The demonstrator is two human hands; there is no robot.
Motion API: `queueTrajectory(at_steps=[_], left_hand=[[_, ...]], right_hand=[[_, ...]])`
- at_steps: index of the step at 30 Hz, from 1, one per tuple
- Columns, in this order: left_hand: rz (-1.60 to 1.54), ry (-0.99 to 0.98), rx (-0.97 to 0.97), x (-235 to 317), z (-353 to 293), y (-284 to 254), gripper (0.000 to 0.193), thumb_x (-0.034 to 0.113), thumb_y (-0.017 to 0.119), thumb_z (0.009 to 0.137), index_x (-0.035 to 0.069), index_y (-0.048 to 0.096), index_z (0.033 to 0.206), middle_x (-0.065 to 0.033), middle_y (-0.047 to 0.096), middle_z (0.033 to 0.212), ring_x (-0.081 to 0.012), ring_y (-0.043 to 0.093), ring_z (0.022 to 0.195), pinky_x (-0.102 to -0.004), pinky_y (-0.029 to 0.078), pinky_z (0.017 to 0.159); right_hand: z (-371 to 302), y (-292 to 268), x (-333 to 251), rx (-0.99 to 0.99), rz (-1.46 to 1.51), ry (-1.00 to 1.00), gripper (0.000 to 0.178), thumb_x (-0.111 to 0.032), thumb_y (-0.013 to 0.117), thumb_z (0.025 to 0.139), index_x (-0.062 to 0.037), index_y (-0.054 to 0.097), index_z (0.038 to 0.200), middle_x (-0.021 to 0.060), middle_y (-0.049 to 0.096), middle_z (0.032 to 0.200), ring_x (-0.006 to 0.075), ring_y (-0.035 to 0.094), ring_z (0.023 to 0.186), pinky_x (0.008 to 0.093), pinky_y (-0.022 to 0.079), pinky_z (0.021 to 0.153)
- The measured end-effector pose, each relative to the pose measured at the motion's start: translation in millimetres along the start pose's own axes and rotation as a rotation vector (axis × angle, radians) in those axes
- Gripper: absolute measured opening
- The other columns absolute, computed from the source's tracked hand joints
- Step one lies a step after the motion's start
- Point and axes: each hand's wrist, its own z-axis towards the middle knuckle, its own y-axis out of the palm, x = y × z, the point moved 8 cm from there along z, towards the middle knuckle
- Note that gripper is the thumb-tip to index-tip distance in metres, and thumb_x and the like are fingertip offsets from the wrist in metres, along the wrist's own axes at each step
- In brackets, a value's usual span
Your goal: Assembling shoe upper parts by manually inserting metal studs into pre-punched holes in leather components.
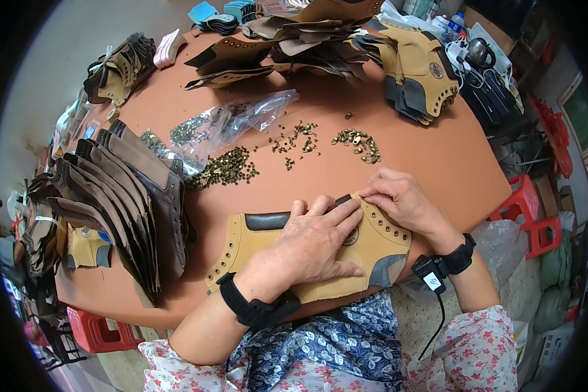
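Note:
A tan boot upper [313, 287] with dark collar padding, grey corner patches and rows of metal eyelets lies at the table's near edge. My left hand [313, 242] rests flat across its middle, fingers stretched out, partly covering a round emblem. At the upper's far right corner, beside the eyelet row, the thumb and fingers of my right hand [398, 199] are pinched together. Whatever sits between those fingertips is too small and hidden to make out. Beyond my hands lie loose brass-coloured hooks [359, 144] and smaller fittings [297, 138].
A heap of brass eyelets [232, 166] spills by a clear plastic bag [242, 117]. Brown uppers [124, 189] stand stacked at left; more stacks [300, 39] and tan uppers [415, 72] line the far side. Red stools [529, 209] flank the table [438, 157].

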Motion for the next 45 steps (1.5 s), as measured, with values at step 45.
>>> queueTrajectory(at_steps=[45], left_hand=[[-0.032,-0.009,-0.014,-5,3,-6,0.085,0.055,0.072,0.079,0.005,0.045,0.144,-0.0100,0.046,0.146,-0.0318,0.047,0.119,-0.0458,0.038,0.096]], right_hand=[[-4,-3,-1,0.053,0.032,0.061,0.010,-0.010,0.068,0.085,-0.0031,0.069,0.092,0.0159,0.063,0.083,0.0340,0.063,0.075,0.0412,0.051,0.067]])
